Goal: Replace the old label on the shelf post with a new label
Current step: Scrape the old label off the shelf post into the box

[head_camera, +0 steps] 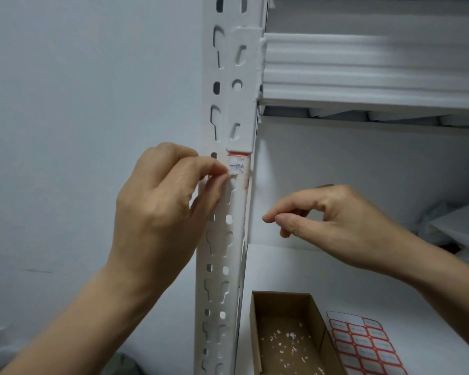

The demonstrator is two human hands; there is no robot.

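A white slotted shelf post [222,239] runs up the middle of the view. Just under a bracket, the old label [238,166] clings to it, torn, with a red top edge and blue writing. My left hand [160,212] is at the post, its thumb and forefinger pinching the torn lower left edge of the old label. My right hand [336,220] hovers to the right of the post, thumb and forefinger tips pressed together; whether a scrap sits between them I cannot tell. A sheet of new red-bordered labels [363,345] lies on the shelf at lower right.
An open brown cardboard box [257,334] with several paper scraps inside stands on the white shelf board [322,272] beside the label sheet. A ribbed white shelf beam [363,66] crosses overhead. A pale wall [65,104] fills the left. White packages [460,226] lie at the far right.
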